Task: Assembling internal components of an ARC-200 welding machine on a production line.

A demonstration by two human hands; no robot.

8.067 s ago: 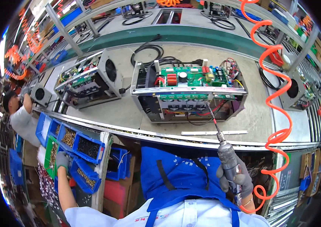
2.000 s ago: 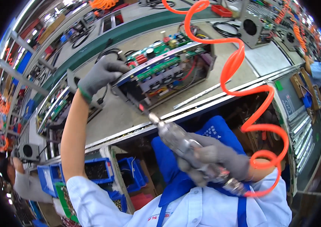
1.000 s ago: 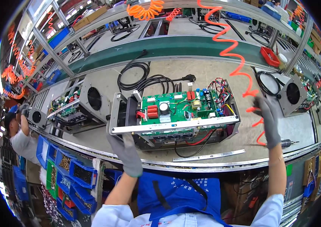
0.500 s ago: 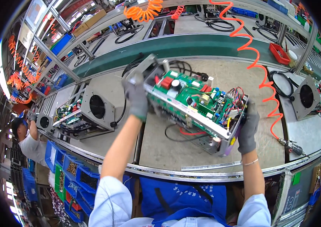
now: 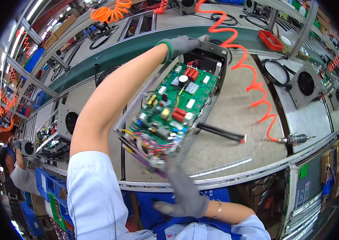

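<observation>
An open metal chassis [image 5: 211,93] with a green circuit board [image 5: 193,94] on top lies lengthwise away from me on the bench. The board carries red, white and yellow parts, with bundled wires at its near end. My left hand [image 5: 183,45], in a grey glove with a green cuff, is closed over the chassis's far end, arm stretched along its left side. My right hand [image 5: 185,194], also gloved in grey and blurred, has its fingers stretched to the near end and its thumb spread apart. A black cable-like piece with a red tip [image 5: 222,133] sticks out right of the chassis.
A coiled orange air hose [image 5: 253,86] hangs right, ending in a pneumatic screwdriver [image 5: 297,139]. Similar units with a fan [image 5: 306,83] stand to either side. A metal strip [image 5: 221,167] lies by the front edge. A green conveyor belt [image 5: 145,44] runs behind. Another person [image 5: 19,172] works far left.
The chassis has swung from lying crosswise and tilted to pointing away from me. My left hand moved farther and rightward with its end; my right hand came nearer and leftward, its fingers straightening.
</observation>
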